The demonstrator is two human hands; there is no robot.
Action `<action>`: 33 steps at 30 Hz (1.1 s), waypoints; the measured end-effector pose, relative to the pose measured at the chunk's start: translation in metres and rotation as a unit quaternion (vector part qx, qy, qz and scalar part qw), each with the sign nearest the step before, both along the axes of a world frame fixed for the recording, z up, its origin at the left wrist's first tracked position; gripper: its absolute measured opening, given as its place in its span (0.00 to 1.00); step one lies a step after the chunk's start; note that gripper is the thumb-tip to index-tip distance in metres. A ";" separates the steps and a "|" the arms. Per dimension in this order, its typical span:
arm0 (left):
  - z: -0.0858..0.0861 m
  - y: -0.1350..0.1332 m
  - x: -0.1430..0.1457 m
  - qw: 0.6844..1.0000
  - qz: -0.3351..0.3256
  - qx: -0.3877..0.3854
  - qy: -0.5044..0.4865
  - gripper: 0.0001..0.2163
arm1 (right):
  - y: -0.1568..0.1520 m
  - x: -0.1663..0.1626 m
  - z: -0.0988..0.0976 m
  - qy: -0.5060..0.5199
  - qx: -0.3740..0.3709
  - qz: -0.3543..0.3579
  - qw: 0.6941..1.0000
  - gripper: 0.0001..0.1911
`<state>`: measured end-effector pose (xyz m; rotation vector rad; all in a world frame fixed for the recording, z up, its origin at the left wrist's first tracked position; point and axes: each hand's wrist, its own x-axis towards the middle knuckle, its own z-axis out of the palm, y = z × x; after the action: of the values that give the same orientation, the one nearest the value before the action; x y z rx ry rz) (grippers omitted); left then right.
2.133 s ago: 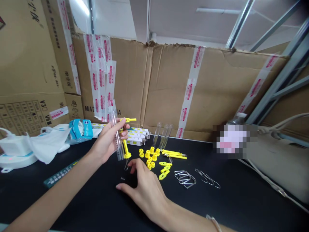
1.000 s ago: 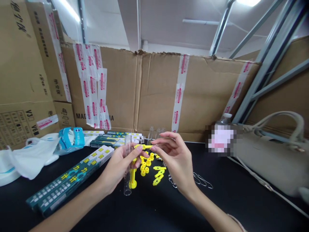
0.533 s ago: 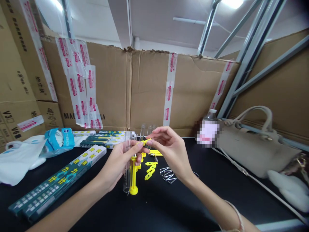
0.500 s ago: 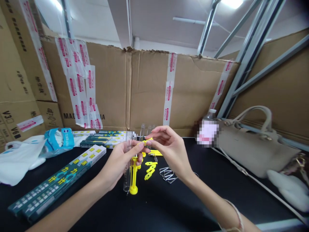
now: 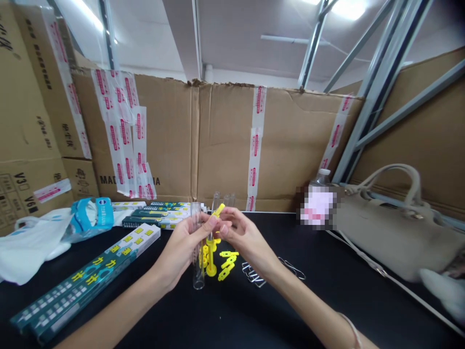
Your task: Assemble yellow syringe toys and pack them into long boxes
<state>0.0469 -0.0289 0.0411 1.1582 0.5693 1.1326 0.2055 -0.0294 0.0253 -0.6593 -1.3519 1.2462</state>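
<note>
At the centre of the frame, your left hand (image 5: 183, 242) pinches a small yellow piece (image 5: 219, 210) under its thumb and holds a clear tube (image 5: 198, 278) nearly upright, a yellow rod (image 5: 211, 259) just beside it. Your right hand (image 5: 249, 237) curls close by; whether it grips anything, I cannot tell. Yellow clips (image 5: 228, 262) lie below centre.

From my end: dynamometer boxes (image 5: 90, 278) left on the desk (image 5: 225, 327), handbag (image 5: 385, 232) right, tube (image 5: 198, 276) in the left hand (image 5: 181, 247) between them, wire hooks (image 5: 292, 268) right of that, cardboard (image 5: 223, 155) behind it all.
</note>
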 end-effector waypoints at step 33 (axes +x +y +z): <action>0.009 0.013 -0.023 0.997 0.058 0.028 -0.053 0.13 | -0.029 -0.015 0.001 -0.080 -0.042 -0.089 0.992 0.19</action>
<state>0.0242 -0.0161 0.0504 1.1161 0.5318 1.3088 0.1900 -0.0585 0.0259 -0.9361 -1.3440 1.1296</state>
